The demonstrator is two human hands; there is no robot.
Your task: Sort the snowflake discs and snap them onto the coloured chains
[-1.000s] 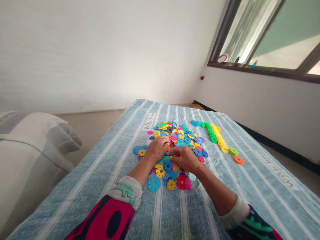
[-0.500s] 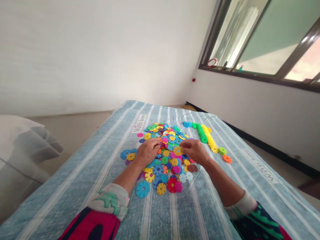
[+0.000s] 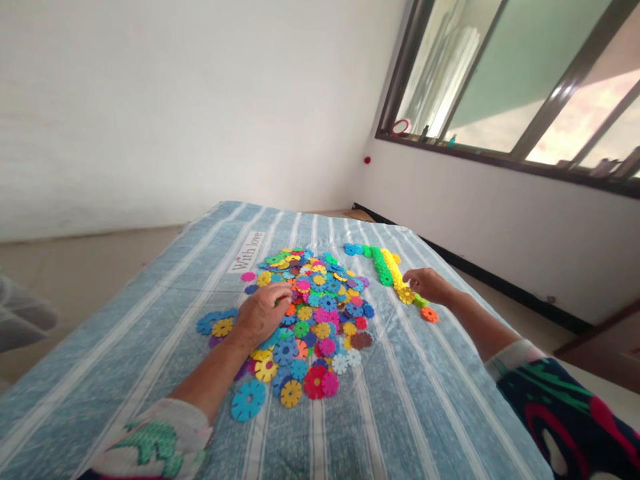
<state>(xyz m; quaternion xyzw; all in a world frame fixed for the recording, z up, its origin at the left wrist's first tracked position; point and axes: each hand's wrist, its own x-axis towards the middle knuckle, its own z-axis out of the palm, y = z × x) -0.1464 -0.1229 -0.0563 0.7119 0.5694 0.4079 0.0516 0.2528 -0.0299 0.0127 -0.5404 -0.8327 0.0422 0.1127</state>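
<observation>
Head view: striped cloth [image 3: 415, 420] under disc pile [image 3: 327, 303]; white wall [image 3: 190, 107], window [image 3: 520, 87]; left hand [image 3: 264, 310], right hand [image 3: 430, 285]: grip unclear.

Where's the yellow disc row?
Head view: the yellow row lies right of the loose pile, alongside the green row, with the right hand beside its near end.

The left hand [image 3: 263, 311] curls, back upward, left of the middle, while the right hand [image 3: 430, 285], well apart, points left, partly curled.
</observation>
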